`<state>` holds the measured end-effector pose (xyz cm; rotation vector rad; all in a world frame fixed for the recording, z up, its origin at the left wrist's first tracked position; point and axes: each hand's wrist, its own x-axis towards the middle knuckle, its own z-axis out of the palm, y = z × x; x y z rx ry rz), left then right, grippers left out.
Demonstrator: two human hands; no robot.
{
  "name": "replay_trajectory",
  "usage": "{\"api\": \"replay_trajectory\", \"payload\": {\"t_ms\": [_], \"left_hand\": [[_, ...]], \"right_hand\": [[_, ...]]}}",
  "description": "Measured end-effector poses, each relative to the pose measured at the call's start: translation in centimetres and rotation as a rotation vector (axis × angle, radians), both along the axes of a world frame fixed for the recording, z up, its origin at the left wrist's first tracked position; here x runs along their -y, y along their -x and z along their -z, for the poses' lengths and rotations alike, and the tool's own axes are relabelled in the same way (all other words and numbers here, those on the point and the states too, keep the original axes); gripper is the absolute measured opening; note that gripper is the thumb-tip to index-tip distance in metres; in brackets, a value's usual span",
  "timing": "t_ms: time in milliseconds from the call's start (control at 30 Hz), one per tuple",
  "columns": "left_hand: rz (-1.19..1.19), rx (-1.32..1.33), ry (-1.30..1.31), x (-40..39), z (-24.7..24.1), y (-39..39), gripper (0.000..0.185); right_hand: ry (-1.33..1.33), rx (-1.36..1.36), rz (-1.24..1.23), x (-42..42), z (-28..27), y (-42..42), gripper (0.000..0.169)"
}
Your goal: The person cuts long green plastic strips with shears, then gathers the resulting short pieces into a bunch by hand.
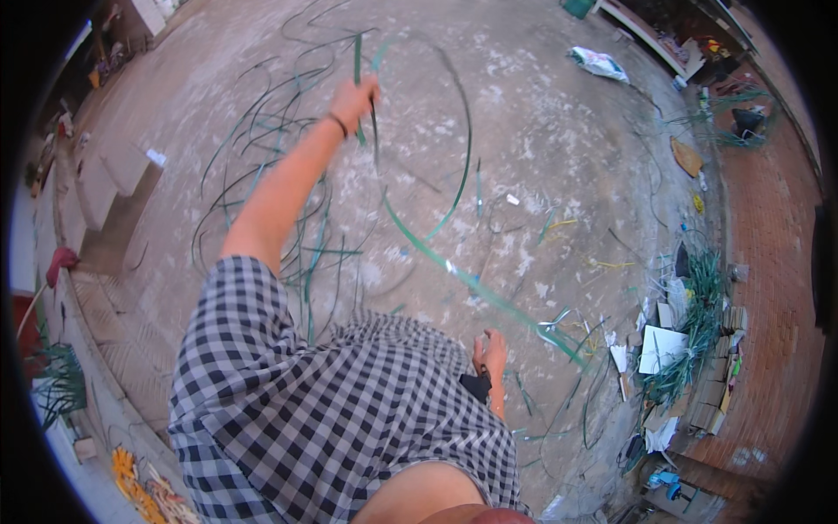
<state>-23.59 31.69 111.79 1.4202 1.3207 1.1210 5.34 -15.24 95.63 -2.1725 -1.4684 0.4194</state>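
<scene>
My left hand (355, 101) reaches far out ahead, closed around green plastic strapping (357, 59). A curved length of green strap (467, 137) loops through the air to its right. Another green strap (452, 265) trails from near that hand toward the lower right, bearing a white piece partway along. The hand is slightly blurred, and its grip on each strip cannot be fully made out. My right hand (492, 354) hangs low beside my checked shirt, its fingers apart and holding nothing, with a black band at the wrist. Loose tangled straps (262, 144) lie on the concrete around my left forearm.
At right, a heap of green straps (700, 301) lies by cardboard pieces and a white sheet (662, 349). A white sack (597, 63) lies at the upper right. Concrete steps (98, 190) border the left. Brick paving (772, 262) runs along the right. Offcuts litter the floor.
</scene>
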Motion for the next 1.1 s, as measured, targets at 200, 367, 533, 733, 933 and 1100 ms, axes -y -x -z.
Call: {"api": "replay_trajectory", "payload": {"t_ms": [200,367,533,733,933,1100], "left_hand": [[-0.255,-0.302,-0.21,-6.9,-8.7,11.3,0.037],[-0.256,0.118,-0.152,-9.1,-8.5,19.8,0.031],[-0.057,-0.164,0.098,-10.4,-5.6,29.5,0.045],[-0.678,-0.163,0.418,-6.2,-0.3,33.6,0.047],[-0.552,-0.065,0.597,2.0,7.5,38.1,0.043],[-0.525,-0.119,0.71,10.9,13.9,34.9,0.036]], "right_hand": [[0.12,-0.484,0.146,3.8,4.7,0.7,0.021],[0.234,-0.541,0.311,11.1,12.4,1.6,0.021],[0.454,-0.424,0.308,13.7,10.3,2.0,0.021],[0.537,-0.386,0.32,15.4,9.4,2.2,0.02],[0.584,-0.365,0.281,16.5,9.2,1.6,0.019],[0.609,-0.368,0.265,19.1,9.3,0.4,0.019]]}}
